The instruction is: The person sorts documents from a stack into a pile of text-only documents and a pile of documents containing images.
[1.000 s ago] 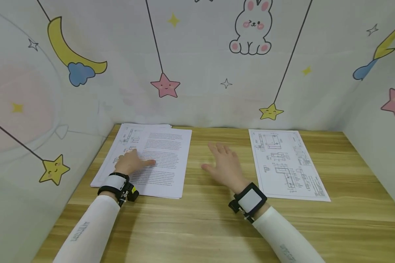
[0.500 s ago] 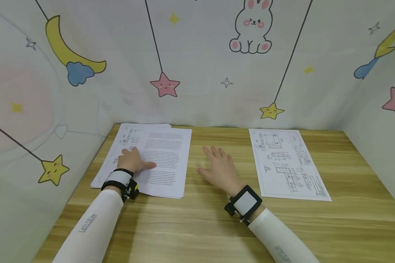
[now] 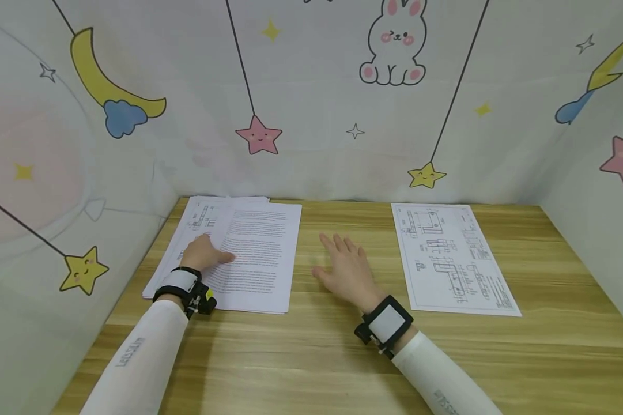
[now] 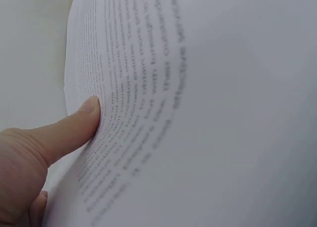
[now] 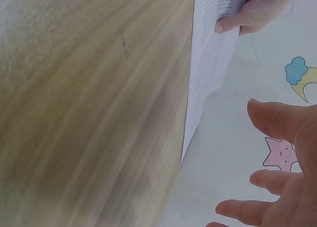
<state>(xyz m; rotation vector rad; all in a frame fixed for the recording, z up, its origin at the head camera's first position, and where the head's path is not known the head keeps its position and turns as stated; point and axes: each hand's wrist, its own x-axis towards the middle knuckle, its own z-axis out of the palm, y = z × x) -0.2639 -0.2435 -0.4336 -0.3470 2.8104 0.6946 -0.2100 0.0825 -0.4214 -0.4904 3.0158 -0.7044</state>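
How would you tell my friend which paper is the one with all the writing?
On the wooden table, find the pile of papers on the left. The text page is on top, where the left hand touches it. It has rows of printed lines; the lower sheet and the sheet far right show drawings instead.

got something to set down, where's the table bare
Bare table lies in front between the sleeves, and right of the lone sheet. The right hand hovers over the gap between papers and lone sheet. Crowded: left, papers and left hand.
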